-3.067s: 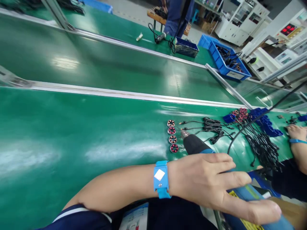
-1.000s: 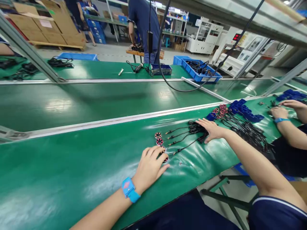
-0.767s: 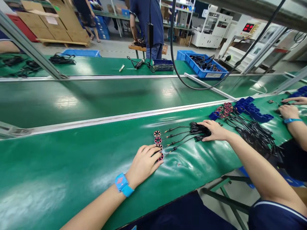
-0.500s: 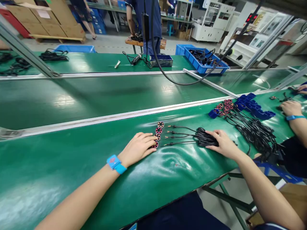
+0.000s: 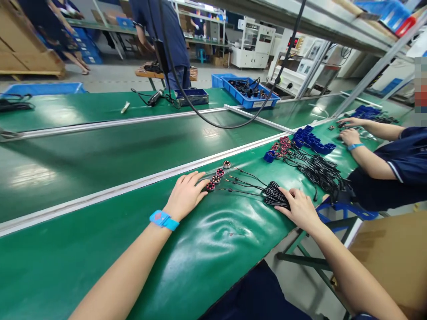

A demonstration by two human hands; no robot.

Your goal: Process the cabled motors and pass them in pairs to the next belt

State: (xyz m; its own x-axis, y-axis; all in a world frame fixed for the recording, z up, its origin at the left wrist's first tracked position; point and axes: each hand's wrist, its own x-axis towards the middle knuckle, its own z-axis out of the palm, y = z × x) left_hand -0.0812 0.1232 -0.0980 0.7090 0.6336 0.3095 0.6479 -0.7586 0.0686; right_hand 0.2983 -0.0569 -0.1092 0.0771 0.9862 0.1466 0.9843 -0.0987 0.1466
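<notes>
My left hand, with a blue wrist strap, lies flat with fingers spread on the green bench top; its fingertips touch the row of small round red-and-black coil parts. Thin black leads run from those parts to a bundle of black cables. My right hand rests palm down on that bundle, fingers stretched over it.
Right of me, a co-worker's hands work near blue plastic holders and a heap of black cables. A black cord hangs over the conveyor belt. A blue bin and a person standing are across the line.
The heat gun I held 3 seconds ago is gone from view. Both hands came down on the coil row and cable bundle and have slid them a little along the bench.
</notes>
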